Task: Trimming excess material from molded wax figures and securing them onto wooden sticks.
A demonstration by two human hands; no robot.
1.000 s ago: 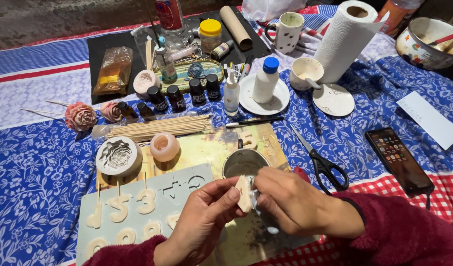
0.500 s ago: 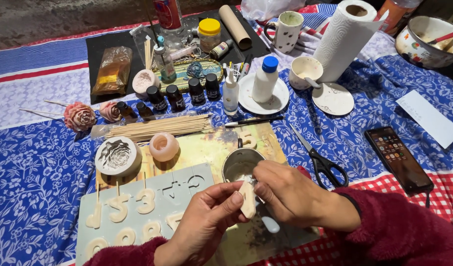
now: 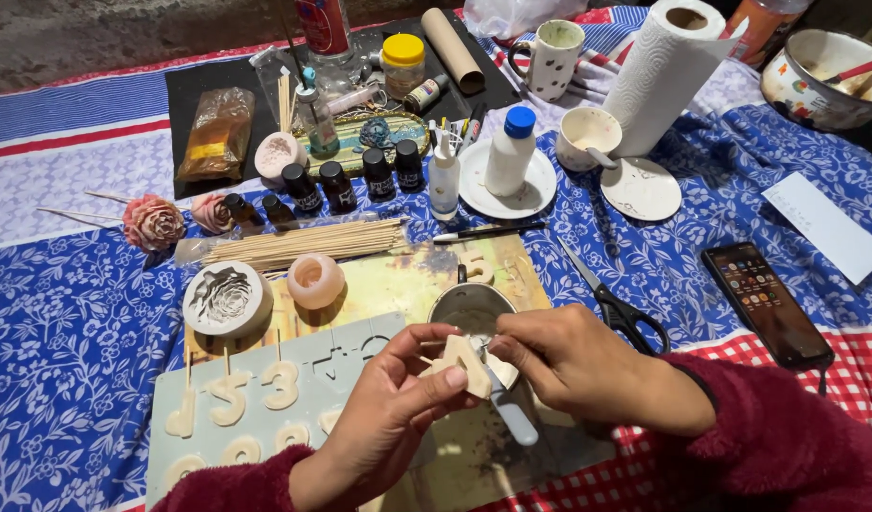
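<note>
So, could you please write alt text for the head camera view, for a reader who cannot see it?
Two hands hold a small cream wax piece over a metal cup: left hand grips it, right hand works on it. Nearby lie a number mould, scissors and a phone.

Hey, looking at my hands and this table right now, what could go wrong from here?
1. The small cream wax piece is pinched only by the left hand fingertips while the right hand works at it; it may snap or slip.
2. The small metal pot sits right behind both hands; a nudge might tip it.
3. The scissors lie close to the right wrist and could get knocked.
</note>
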